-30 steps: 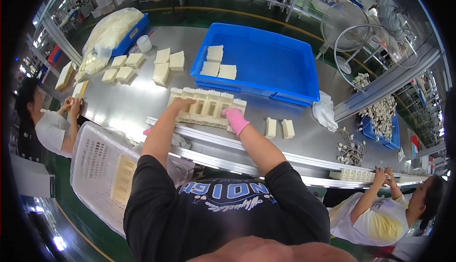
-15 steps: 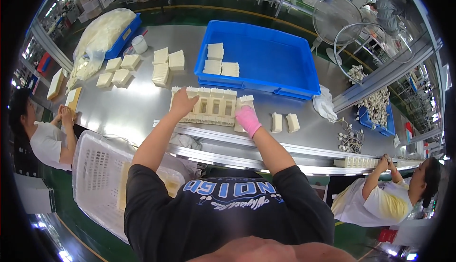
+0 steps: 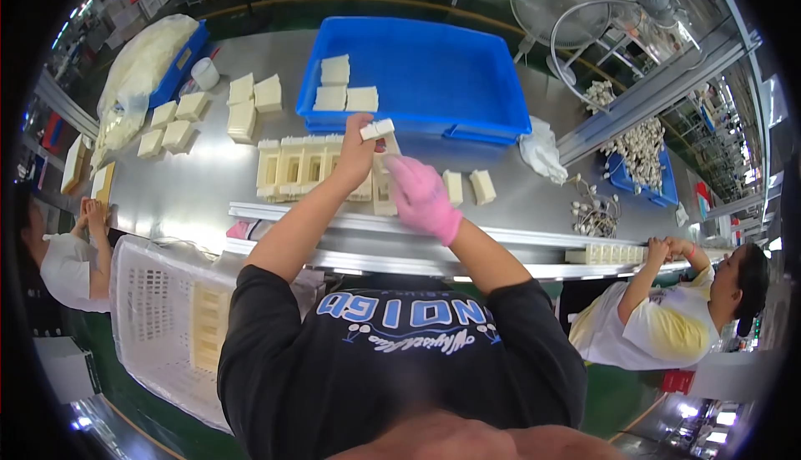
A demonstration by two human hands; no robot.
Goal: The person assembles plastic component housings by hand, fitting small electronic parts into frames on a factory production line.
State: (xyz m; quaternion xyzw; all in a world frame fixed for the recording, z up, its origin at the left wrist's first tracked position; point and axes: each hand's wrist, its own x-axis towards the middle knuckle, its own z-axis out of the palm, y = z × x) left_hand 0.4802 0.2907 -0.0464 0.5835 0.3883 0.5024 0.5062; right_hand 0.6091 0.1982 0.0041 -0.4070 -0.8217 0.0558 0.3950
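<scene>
Several cream plastic frames [image 3: 288, 168] with rectangular openings stand side by side on the metal table in front of me. My bare left hand [image 3: 359, 153] is closed around the far end of the rightmost cream plastic frame [image 3: 382, 197], whose end piece [image 3: 377, 129] shows above the fingers. On the right side of that frame is my right hand [image 3: 423, 197] in a pink glove, its fingers stretched out and slightly blurred. Whether the glove touches the frame I cannot tell. Two small cream blocks [image 3: 481, 186] lie to the right of the glove.
Beyond the frames stands a blue tray [image 3: 417, 55] with cream stacks inside. More cream stacks [image 3: 242, 118] sit at the left. A white cloth [image 3: 542, 151] lies beside the tray. A white crate [image 3: 154, 310] is at my lower left. People work on both sides.
My left hand has moved right, from the row of frames to the far end of the rightmost one. My right glove has let go there and drawn nearer. The view has shifted.
</scene>
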